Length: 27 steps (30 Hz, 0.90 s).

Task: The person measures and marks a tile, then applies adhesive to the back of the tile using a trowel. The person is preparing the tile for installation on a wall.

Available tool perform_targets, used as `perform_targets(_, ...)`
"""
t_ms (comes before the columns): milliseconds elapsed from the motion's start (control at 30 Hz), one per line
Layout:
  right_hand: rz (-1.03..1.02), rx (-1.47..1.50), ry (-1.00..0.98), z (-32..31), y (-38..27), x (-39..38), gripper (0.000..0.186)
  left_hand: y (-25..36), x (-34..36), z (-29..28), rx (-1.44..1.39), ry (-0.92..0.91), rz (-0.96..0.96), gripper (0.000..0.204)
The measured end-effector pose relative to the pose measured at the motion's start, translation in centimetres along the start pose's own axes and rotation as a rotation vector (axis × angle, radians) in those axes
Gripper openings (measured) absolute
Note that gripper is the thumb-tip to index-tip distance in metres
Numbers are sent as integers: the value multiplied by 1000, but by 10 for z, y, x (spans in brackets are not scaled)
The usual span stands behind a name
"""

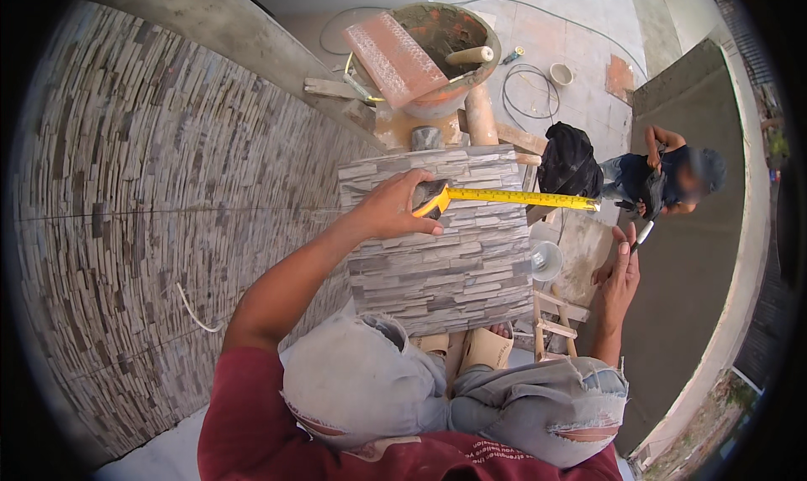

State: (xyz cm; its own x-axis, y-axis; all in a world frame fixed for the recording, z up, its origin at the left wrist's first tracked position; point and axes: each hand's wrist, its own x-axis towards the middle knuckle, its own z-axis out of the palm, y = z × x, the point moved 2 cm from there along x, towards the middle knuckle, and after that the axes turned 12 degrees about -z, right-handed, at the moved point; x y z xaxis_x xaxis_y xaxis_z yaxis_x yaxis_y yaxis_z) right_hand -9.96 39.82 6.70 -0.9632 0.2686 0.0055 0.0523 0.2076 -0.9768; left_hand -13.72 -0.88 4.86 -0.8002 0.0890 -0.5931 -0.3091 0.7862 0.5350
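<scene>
My left hand [395, 203] grips a black and yellow tape measure [430, 198] over a grey stone-patterned tile [437, 271] lying in front of my legs. The yellow blade [521, 197] is drawn out to the right, its end past the tile's right edge. Below that end, off the tile, my right hand [618, 279] is raised, holding a slim marker [644, 232] with a white upper part and a dark lower part.
Stone-patterned tiling [143, 187] covers the left surface. Ahead are a mortar tub [462, 35], a reddish board [395, 58] and cables. A white bucket [545, 261] and wooden ladder [555, 325] sit right. A co-worker [672, 170] handles black fabric near a rendered wall [698, 313].
</scene>
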Motion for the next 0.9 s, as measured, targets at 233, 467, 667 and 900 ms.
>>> perform_targets(233,-51,88,-204,41,9,29,56,29,-14,52,-175,-70,129,100)
perform_targets(467,48,-9,-642,135,20,-40,62,60,-37,70,-270,-306,56,99)
perform_targets(667,7,115,-400,86,34,-5,46,31,-14,32,-149,119,47,98)
perform_targets(900,314,30,-413,41,84,-43,42,-48,77,-53,129,429,-17,91)
